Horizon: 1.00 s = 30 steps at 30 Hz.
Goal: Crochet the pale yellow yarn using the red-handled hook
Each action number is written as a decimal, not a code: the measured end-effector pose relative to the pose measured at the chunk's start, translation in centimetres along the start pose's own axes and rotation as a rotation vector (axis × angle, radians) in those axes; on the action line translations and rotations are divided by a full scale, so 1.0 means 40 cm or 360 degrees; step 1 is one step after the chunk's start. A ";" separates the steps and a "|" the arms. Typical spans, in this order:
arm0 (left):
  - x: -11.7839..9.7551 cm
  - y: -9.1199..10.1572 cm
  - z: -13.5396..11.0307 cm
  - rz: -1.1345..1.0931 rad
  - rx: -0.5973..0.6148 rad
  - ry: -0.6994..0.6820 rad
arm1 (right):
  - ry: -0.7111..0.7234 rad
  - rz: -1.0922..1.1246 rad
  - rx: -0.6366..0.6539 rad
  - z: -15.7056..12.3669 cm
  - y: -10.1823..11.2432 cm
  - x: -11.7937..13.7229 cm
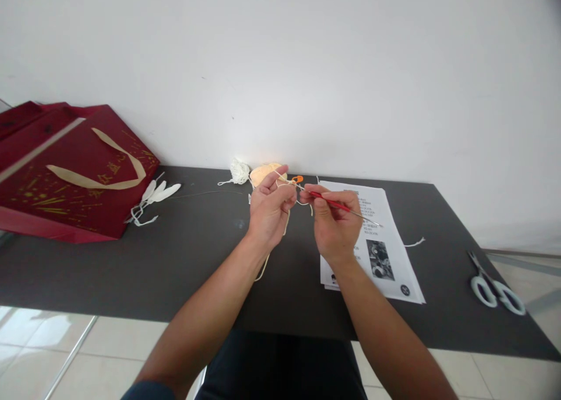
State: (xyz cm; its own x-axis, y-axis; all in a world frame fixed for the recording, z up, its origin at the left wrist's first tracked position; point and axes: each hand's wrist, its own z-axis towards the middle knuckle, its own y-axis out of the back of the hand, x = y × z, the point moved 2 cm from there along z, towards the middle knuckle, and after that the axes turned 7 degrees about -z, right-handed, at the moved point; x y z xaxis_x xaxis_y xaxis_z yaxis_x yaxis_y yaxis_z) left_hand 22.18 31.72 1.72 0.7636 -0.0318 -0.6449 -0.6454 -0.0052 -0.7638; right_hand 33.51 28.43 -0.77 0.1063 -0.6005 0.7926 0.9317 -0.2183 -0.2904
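Observation:
My left hand (269,210) is raised above the dark table (175,259), its fingers pinched on a cream yarn strand (268,259) that trails down past my wrist. My right hand (335,224) is closed around a red-handled crochet hook (337,204), whose metal tip points toward my left fingers. An orange stitch marker (297,179) hangs at the small piece of work between both hands. Behind my left hand lie a peach yarn ball (263,172) and a small white yarn bundle (239,171).
A printed paper sheet (385,259) lies under my right hand. Pale-handled scissors (493,286) rest at the table's right end. A dark red gift bag (70,172) lies at the left, with white feather-shaped pieces (155,196) beside it. A white wall stands behind.

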 end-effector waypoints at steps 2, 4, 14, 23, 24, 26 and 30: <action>0.000 0.002 0.001 0.0101 0.0010 -0.0145 | -0.0092 0.0077 -0.0022 0.004 0.000 -0.003; 0.001 0.004 0.001 0.0201 0.0029 -0.0264 | -0.0154 0.0148 -0.0032 0.006 -0.001 -0.002; 0.008 0.015 0.008 0.0402 0.0029 -0.0342 | -0.0327 0.0359 -0.0059 0.021 -0.011 0.016; 0.015 0.035 0.012 0.0579 0.0082 -0.0484 | -0.0250 0.0277 -0.0059 0.029 -0.004 0.010; 0.015 0.035 0.012 0.0607 0.0079 -0.0498 | -0.0221 0.0247 -0.0054 0.029 -0.001 0.009; 0.015 0.035 0.011 0.0665 0.0071 -0.0533 | -0.0154 0.0194 -0.0044 0.029 0.004 0.006; 0.013 0.035 0.002 0.0789 0.0055 -0.0676 | 0.0000 0.0053 -0.0028 0.020 0.008 0.011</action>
State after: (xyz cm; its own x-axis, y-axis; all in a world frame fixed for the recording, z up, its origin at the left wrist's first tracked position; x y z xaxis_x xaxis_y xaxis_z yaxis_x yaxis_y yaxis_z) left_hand 21.69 31.79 0.31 0.3216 0.3757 -0.8691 -0.9276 -0.0592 -0.3689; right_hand 34.16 28.73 -0.09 0.1370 -0.6078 0.7822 0.9214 -0.2116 -0.3258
